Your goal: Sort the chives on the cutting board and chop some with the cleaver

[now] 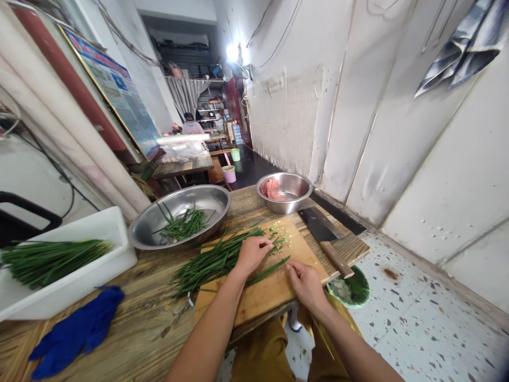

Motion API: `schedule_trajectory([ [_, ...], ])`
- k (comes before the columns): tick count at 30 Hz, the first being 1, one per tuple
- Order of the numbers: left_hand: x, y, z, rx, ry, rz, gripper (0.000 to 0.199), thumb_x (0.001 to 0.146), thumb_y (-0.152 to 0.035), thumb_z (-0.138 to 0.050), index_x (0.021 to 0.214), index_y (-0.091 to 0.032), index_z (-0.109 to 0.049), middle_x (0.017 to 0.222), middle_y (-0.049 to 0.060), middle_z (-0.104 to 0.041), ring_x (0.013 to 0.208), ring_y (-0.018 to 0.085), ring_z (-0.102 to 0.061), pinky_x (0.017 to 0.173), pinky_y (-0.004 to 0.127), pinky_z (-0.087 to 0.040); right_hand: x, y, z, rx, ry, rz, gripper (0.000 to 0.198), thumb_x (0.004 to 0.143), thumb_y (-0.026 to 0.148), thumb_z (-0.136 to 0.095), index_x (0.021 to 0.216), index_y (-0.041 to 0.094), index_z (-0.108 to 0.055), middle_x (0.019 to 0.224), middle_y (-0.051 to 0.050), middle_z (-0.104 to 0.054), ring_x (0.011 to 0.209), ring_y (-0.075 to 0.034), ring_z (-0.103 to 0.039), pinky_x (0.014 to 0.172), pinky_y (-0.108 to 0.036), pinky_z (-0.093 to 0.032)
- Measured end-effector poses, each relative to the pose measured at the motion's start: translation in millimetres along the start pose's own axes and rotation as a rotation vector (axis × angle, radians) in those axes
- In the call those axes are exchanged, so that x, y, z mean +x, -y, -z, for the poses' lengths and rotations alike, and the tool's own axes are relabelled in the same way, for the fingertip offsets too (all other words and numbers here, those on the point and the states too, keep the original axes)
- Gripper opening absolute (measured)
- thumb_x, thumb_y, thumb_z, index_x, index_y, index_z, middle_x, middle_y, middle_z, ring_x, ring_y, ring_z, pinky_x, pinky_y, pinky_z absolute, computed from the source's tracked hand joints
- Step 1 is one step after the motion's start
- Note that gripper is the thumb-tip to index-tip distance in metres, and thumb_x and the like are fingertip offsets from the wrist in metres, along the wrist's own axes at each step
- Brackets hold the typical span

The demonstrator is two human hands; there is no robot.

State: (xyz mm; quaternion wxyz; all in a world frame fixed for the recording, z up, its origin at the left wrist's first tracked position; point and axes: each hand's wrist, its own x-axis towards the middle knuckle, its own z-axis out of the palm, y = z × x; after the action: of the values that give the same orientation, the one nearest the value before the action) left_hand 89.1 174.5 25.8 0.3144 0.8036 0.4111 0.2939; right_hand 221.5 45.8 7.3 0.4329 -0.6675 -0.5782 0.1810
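Both my hands are over a wooden cutting board (262, 302) on the table. My left hand (254, 254) is pinched closed at the cut ends of a spread of garlic chives (222, 257). A thin pale straw-like strand (283, 258) runs between its fingertips and my right hand (304, 278), which is closed on it. More of a thin strand hangs below my right wrist. Chopped pale chive ends (281, 234) lie scattered beyond my hands. To the right rests a cleaver (318, 225) with a wooden handle, blade pointing away.
A steel basin (139, 225) with loose chives stands behind the board. A smaller steel bowl (294, 200) holds pink pieces. At left are a white tub (79, 284) of chives and a blue glove (79, 329). A green basket (360, 289) is below right. Someone sits far back.
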Motion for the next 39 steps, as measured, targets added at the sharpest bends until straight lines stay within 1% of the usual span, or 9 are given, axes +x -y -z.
schedule_trajectory([
  [6,-2,-2,0,0.015,0.036,-0.078,0.016,0.074,-0.026,-0.058,0.078,-0.02,-0.073,0.084,0.002,-0.073,0.079,0.017,-0.065,0.076,0.027,-0.045,0,-1,-1,0.001,-0.007,-0.009,0.03,0.087,0.024,-0.04,0.077,0.019,-0.067,0.066,-0.001,-0.067,0.062,-0.016,-0.062,0.058,-0.021,-0.042],
  [12,-9,-21,10,-0.019,0.387,-0.304,0.02,0.08,-0.026,-0.053,0.085,-0.024,-0.072,0.087,0.002,-0.072,0.08,0.016,-0.063,0.077,0.026,-0.044,1,-2,-2,0.077,-0.065,-0.029,0.03,0.088,0.026,-0.04,0.09,0.018,-0.068,0.076,-0.004,-0.071,0.07,-0.018,-0.064,0.064,-0.022,-0.044],
  [13,-9,-23,13,-0.027,0.397,-0.315,0.023,0.082,-0.027,-0.05,0.087,-0.023,-0.072,0.089,0.002,-0.071,0.082,0.016,-0.062,0.077,0.025,-0.044,1,-1,-1,0.08,-0.068,-0.03,0.03,0.088,0.026,-0.04,0.09,0.017,-0.068,0.077,-0.004,-0.071,0.07,-0.018,-0.064,0.064,-0.022,-0.044],
  [15,-8,-22,18,0.007,0.286,-0.283,0.027,0.085,-0.028,-0.045,0.089,-0.022,-0.071,0.093,0.003,-0.07,0.086,0.016,-0.061,0.08,0.026,-0.042,1,-1,-1,0.068,-0.068,-0.034,0.03,0.088,0.026,-0.04,0.089,0.017,-0.068,0.079,-0.005,-0.071,0.071,-0.018,-0.065,0.064,-0.022,-0.044],
  [18,-5,-16,20,0.209,0.078,-0.192,0.023,0.083,-0.029,-0.049,0.082,-0.021,-0.071,0.088,0.005,-0.067,0.087,0.019,-0.057,0.083,0.032,-0.036,1,0,-1,0.047,-0.066,-0.044,0.03,0.088,0.026,-0.041,0.089,0.016,-0.068,0.078,-0.005,-0.071,0.071,-0.018,-0.065,0.063,-0.022,-0.044],
  [22,-4,-9,17,0.448,0.109,-0.156,0.009,0.073,-0.027,-0.063,0.077,-0.021,-0.069,0.086,0.005,-0.062,0.091,0.022,-0.052,0.082,0.036,-0.031,1,-2,-2,0.042,-0.068,-0.048,0.03,0.088,0.027,-0.04,0.088,0.016,-0.068,0.077,-0.005,-0.071,0.07,-0.018,-0.065,0.062,-0.022,-0.043],
  [26,-7,-7,18,0.542,0.116,-0.08,0.009,0.071,-0.029,-0.065,0.07,-0.02,-0.065,0.084,0.004,-0.059,0.091,0.022,-0.05,0.08,0.035,-0.03,1,-3,-2,0.034,-0.061,-0.05,0.031,0.087,0.028,-0.04,0.088,0.015,-0.068,0.075,-0.005,-0.07,0.069,-0.018,-0.064,0.062,-0.022,-0.043],
  [32,-8,-11,14,0.514,0.123,-0.067,0.008,0.074,-0.024,-0.059,0.073,-0.021,-0.066,0.086,0.004,-0.061,0.092,0.021,-0.051,0.08,0.035,-0.03,1,-3,-2,0.003,-0.038,-0.033,0.031,0.087,0.028,-0.04,0.088,0.017,-0.068,0.074,-0.004,-0.071,0.068,-0.018,-0.064,0.06,-0.021,-0.043],
  [39,-2,-7,5,0.262,-0.045,-0.01,0.019,0.077,-0.019,-0.049,0.087,-0.019,-0.065,0.086,0.003,-0.069,0.081,0.017,-0.059,0.078,0.03,-0.038,0,-5,-1,-0.009,0.005,0.015,0.029,0.087,0.027,-0.04,0.082,0.018,-0.068,0.071,-0.003,-0.07,0.065,-0.017,-0.063,0.061,-0.021,-0.043],
])
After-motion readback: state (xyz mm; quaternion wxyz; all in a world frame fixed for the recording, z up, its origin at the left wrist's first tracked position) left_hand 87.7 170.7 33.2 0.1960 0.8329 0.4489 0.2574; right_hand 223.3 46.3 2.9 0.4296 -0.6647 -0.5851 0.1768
